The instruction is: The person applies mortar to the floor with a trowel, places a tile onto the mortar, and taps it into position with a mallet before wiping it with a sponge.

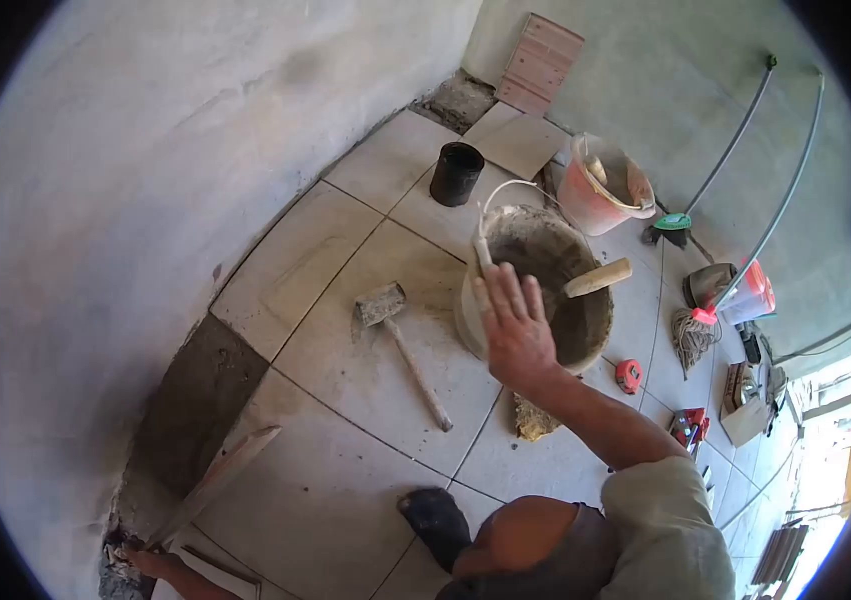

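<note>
My right hand [517, 325] is over the near left rim of a mortar-stained bucket [470, 310], its fingers stretched toward the bucket's raised handle; whether it touches the rim is hard to tell. A wooden tool handle [599, 278] sticks out over the bucket's right side. At the lower left, my left hand [140, 558] is low beside the wall, next to the end of a wooden strip [210, 485]; its fingers are too small and dark to make out. A mallet [403, 355] lies on the tiles left of the bucket.
A black cylinder [456, 174] and a reddish bucket [595, 195] stand farther back. To the right are a red tape measure [628, 376], a mop [695, 335], a broom [672, 225] and several tools. An untiled gap [200, 400] runs along the left wall. My boot [435, 522] is at the bottom.
</note>
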Demonstrator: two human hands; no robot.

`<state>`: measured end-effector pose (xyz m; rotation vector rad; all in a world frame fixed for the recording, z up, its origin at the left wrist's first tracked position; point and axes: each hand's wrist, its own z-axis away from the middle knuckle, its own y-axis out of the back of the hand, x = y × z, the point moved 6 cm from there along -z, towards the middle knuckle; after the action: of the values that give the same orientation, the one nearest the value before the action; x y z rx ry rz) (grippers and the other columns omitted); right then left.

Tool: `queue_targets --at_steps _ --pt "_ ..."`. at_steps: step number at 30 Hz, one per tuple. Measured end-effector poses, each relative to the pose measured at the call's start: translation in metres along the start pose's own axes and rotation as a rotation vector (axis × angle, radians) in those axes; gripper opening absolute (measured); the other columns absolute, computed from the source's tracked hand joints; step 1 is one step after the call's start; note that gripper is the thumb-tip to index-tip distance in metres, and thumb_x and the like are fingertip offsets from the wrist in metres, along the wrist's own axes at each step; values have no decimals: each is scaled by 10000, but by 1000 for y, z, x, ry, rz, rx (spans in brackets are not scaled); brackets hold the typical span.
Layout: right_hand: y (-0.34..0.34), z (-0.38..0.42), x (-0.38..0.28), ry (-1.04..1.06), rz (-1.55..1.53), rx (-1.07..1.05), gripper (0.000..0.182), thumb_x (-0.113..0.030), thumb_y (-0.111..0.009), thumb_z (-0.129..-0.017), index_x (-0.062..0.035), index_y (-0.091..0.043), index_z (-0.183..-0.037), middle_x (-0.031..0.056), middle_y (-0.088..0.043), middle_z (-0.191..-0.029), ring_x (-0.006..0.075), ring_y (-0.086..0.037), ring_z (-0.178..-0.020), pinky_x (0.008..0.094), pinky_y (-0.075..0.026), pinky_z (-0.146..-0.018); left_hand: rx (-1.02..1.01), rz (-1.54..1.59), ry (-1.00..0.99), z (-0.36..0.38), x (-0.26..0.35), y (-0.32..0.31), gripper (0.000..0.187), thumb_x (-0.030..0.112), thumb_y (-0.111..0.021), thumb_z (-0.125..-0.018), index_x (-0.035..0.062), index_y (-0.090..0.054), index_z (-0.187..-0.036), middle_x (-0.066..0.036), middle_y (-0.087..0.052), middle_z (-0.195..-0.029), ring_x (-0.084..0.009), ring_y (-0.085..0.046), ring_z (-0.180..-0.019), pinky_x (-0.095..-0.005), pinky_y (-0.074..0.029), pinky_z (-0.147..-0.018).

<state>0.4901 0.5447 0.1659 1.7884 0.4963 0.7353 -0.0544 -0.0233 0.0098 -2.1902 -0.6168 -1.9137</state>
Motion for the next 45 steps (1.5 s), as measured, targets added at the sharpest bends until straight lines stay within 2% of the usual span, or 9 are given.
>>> queue_targets --at_steps 6,12,23,29,32,36,39,42,45 --pt "21 78 50 -24 -74 9 731 -91 -593 -714 26 -324 -1383 207 -322 -1441 372 -238 -1374 564 -144 -1108 50 45 224 25 3 -7 528 463 -452 -886 35 -569 -1173 -71 -561 -1156 -229 -494 -1026 -386 -347 -830" --pt "7 144 86 -195 -17 -34 134 -87 -669 -640 -37 -586 -732 183 -457 -1299 356 -330 -1315 600 -209 -1070 13 -36 189 19 1 -17 413 314 -463 -858 -18 -585 -1070 -119 -572 -1061 -247 -532 -909 -381 -429 -799" --pt "37 225 133 -153 105 -322 201 -59 -633 -642 -103 -621 -838 145 -472 -1306 328 -320 -1338 582 -171 -1104 -239 -545 -532 -23 -25 -9 558 392 -291 -975 -54 -499 -1239 -229 -573 -1140 -340 -551 -1089 -442 -454 -893" --pt "40 238 177 -156 55 -803 288 -54 -665 -625 -146 -671 -897 111 -545 -1214 294 -422 -1244 462 -334 -1046 -262 -202 -495 -80 -76 6 480 342 -413 -903 14 -542 -1229 -144 -607 -1164 -281 -575 -1066 -401 -452 -889" --pt "48 149 220 -147 -21 -225 201 18 -552 -674 -57 -586 -858 138 -582 -862 352 -567 -845 449 -472 -778 -228 -595 -540 -39 -37 -10 355 234 -516 -825 13 -576 -1097 -143 -600 -1071 -287 -572 -978 -413 -455 -852" --pt "-12 22 296 -407 -43 -27 191 -132 -563 -793 -49 -579 -963 167 -602 -984 363 -584 -955 457 -468 -826 -123 -1221 -598 13 45 -28 204 73 -671 -709 10 -629 -898 -141 -591 -931 -296 -568 -846 -433 -458 -796" --pt "-55 -42 326 -597 -3 -147 264 -161 -540 -813 -66 -590 -1054 173 -593 -1070 340 -576 -1040 441 -480 -867 -221 -1747 -193 10 40 -27 353 296 -600 -875 81 -577 -1155 -78 -546 -1172 -196 -586 -1021 -366 -491 -830" --pt "-102 -78 371 -748 158 -154 279 -151 -554 -774 -20 -615 -1014 202 -628 -1059 373 -600 -1022 457 -473 -896 -319 -1194 -171 -30 -15 -2 217 90 -530 -826 -4 -653 -977 -52 -670 -904 -168 -582 -752 -280 -421 -600" --pt "-155 -86 429 -726 113 -258 287 -150 -546 -740 16 -651 -950 246 -653 -975 384 -628 -977 466 -481 -882 -165 54 81 -11 -20 26 503 370 -454 -878 10 -543 -1219 -162 -581 -1208 -278 -569 -1090 -432 -456 -914"
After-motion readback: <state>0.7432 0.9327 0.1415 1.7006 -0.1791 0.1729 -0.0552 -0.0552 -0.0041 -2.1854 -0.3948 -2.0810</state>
